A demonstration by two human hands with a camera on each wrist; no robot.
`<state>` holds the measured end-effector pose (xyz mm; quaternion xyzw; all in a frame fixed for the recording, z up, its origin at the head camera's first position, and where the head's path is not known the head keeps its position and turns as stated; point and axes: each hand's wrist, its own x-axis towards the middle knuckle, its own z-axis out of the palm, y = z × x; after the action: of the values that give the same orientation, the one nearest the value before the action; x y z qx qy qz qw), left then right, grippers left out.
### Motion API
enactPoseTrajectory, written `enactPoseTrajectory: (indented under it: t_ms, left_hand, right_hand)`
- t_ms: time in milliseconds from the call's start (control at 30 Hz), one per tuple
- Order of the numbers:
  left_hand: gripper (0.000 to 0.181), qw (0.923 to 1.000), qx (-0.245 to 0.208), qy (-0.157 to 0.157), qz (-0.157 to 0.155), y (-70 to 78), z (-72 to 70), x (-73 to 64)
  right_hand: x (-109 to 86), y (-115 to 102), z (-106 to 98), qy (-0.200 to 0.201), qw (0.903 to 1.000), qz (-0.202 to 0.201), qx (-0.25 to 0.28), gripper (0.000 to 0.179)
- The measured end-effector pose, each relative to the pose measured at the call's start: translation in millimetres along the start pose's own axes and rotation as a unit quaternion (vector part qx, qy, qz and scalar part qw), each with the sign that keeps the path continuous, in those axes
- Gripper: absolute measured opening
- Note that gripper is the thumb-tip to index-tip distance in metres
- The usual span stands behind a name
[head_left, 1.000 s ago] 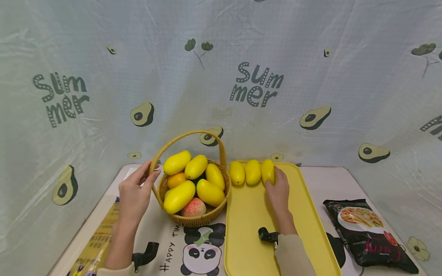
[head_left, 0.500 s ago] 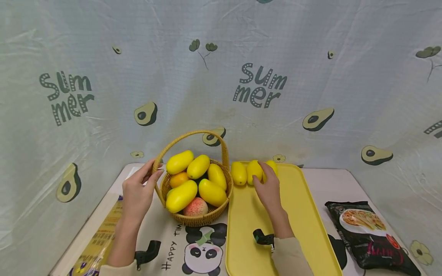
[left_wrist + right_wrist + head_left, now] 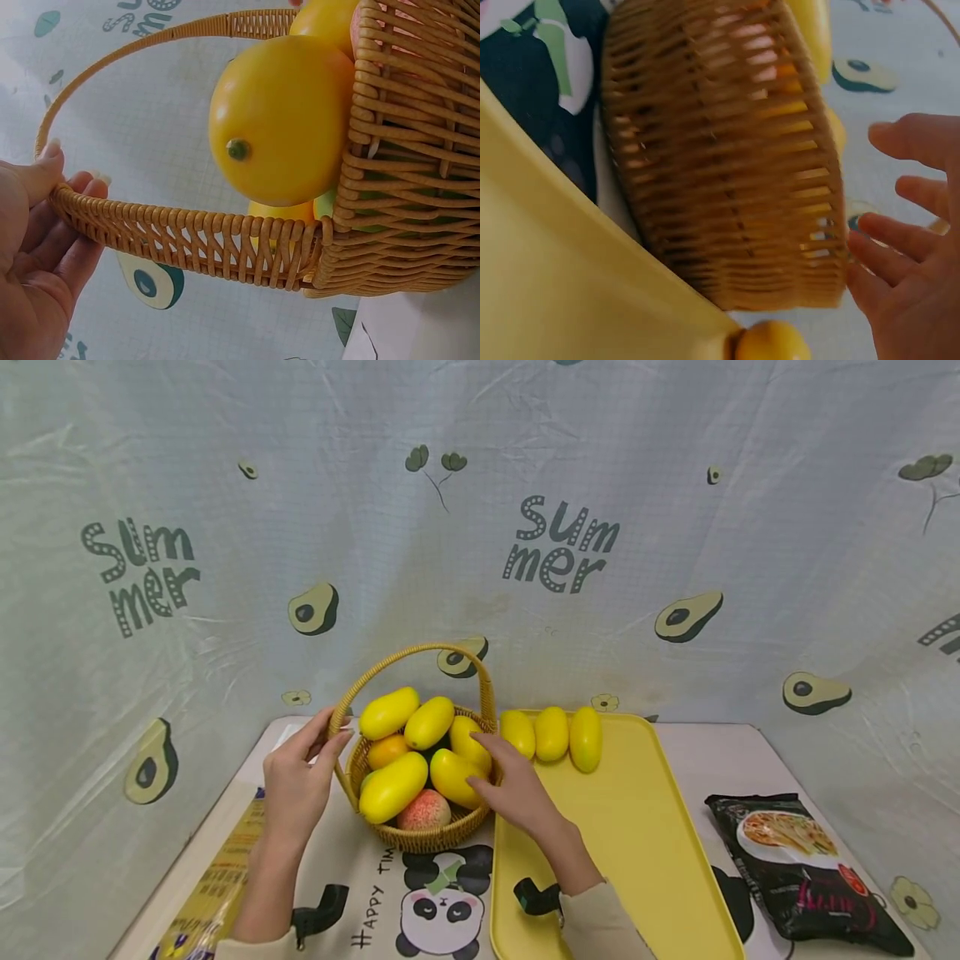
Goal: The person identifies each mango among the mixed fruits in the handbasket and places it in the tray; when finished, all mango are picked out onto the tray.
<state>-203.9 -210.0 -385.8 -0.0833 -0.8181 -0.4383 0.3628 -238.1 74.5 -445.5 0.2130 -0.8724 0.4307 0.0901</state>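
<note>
A wicker basket [image 3: 427, 840] with a tall hoop handle [image 3: 180, 225] holds several yellow mangoes, an orange fruit [image 3: 387, 750] and a peach [image 3: 424, 811]. My left hand [image 3: 294, 787] grips the handle's left side between thumb and fingers, as the left wrist view also shows. Over the basket's right rim reaches my right hand [image 3: 522, 787], thumb and fingers spread and holding nothing, fingertips close to a mango [image 3: 454, 778] inside. In the right wrist view its fingers [image 3: 900, 240] overlap the rim's edge. On the yellow tray [image 3: 600, 860], three mangoes stand in a row, the outermost mango [image 3: 586, 740] rightmost.
The tray lies right of the basket, its left edge near the basket's wall. A black food packet [image 3: 810, 872] lies far right, and a golden packet [image 3: 213, 877] on the left. A panda print [image 3: 438, 914] marks the mat in front. A printed curtain [image 3: 480, 527] hangs behind.
My right hand has let go of the rightmost mango on the tray and moved left to the basket without anything in it. My left hand keeps its grip on the handle.
</note>
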Motion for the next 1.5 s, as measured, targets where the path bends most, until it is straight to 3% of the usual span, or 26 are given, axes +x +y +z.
enactPoseTrajectory:
  t_ms: [200, 367, 600, 1100, 1367, 1500]
  left_hand:
    - [0.039, 1.0, -0.004, -0.002, 0.005, 0.0, -0.8, -1.0]
    - [0.04, 0.9999, -0.003, -0.002, 0.01, -1.3, -1.4, -1.2]
    - [0.04, 0.9999, 0.001, -0.006, 0.014, -0.8, -1.0, 0.3]
    - [0.041, 0.9998, -0.008, 0.004, 0.016, -0.1, 0.1, 0.4]
    - [0.041, 0.9998, -0.012, 0.001, 0.016, 0.3, 1.1, 0.5]
    - [0.041, 0.9998, -0.014, 0.002, 0.015, -1.2, 0.5, -0.6]
  right_hand:
    - [-3.2, -7, 15, -0.051, 0.9979, -0.003, -0.039, 0.067]
    - [-4.6, -11, 20, -0.05, 0.9942, -0.012, -0.094, 0.07]
    - [-0.7, -12, 30, -0.018, 0.988, -0.007, -0.153, 0.068]
    - [3.7, -11, 34, 0.022, 0.9872, -0.004, -0.158, 0.075]
    - [3.2, -10, 31, -0.017, 0.9882, -0.011, -0.152, 0.076]
    - [2.0, -7, 30, -0.019, 0.9937, 0.004, -0.11, 0.075]
